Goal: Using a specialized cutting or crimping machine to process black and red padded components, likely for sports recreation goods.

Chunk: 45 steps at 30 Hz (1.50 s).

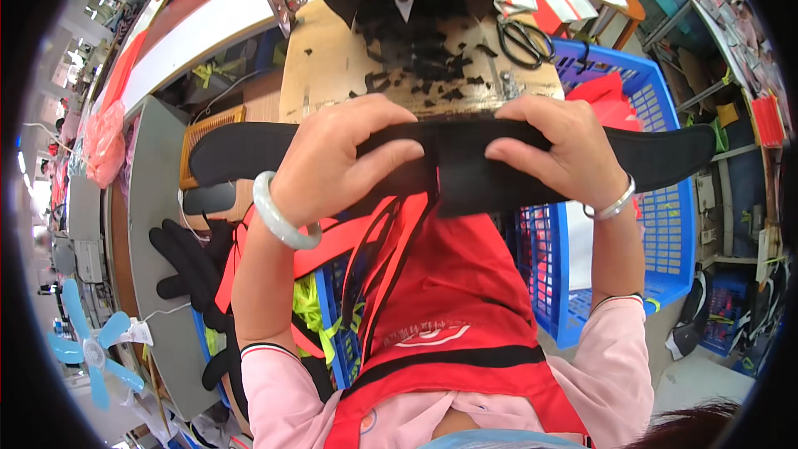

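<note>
A long black padded strip [478, 173] with rounded, tapering ends lies crosswise in front of me at the worktable's near edge. My left hand [337, 154] grips it left of the middle, thumb on the near face and fingers over the top edge. In the same kind of pinch, my right hand [565, 150] holds it right of the middle. Between the thumbs the strip's surface is darkly overlapped, and a seam or fold shows there. Just beyond it, the wooden worktable [324, 66] carries many black scraps [416, 54]. Above them hangs a machine's pointed metal tip [404, 2].
Black-handled scissors [525, 41] lie at the table's right. A blue plastic crate [665, 241] with red fabric stands on my right. Red-orange straps [332, 245] and more black padded pieces [179, 258] are at my left, near a grey cabinet [154, 199] and a blue fan [93, 349].
</note>
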### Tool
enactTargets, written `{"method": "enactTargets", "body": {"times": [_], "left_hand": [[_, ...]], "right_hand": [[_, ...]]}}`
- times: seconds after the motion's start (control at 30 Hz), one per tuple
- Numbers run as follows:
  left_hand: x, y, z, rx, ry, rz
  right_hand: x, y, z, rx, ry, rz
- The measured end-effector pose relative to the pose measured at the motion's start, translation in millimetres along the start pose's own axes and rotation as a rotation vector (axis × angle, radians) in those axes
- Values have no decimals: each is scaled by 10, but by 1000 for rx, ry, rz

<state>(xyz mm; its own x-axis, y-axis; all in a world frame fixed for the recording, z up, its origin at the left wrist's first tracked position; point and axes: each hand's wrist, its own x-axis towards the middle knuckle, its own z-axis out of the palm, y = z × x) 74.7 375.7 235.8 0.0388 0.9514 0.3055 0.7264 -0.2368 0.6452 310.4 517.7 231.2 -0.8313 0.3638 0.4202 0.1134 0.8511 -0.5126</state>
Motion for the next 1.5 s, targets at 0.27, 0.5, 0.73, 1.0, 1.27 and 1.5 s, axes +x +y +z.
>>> {"method": "enactTargets", "body": {"times": [0.27, 0.5, 0.73, 1.0, 1.27, 1.5], "left_hand": [[520, -609, -53, 15, -8, -206], [798, -899, -119, -84, -72, -293], [869, -996, -189, -88, -20, -326], [959, -1165, -240, -54, -50, -326], [867, -1382, -358, -74, -18, -412], [770, -998, -106, 11, -169, -311]], "right_hand": [[569, 590, 186, -19, -12, 76], [875, 811, 195, -32, -54, 128], [1022, 843, 202, 38, -108, 245], [1117, 908, 178, 53, -64, 200], [891, 943, -4, 112, -49, 230], [210, -300, 1317, 6, -382, -232]]}}
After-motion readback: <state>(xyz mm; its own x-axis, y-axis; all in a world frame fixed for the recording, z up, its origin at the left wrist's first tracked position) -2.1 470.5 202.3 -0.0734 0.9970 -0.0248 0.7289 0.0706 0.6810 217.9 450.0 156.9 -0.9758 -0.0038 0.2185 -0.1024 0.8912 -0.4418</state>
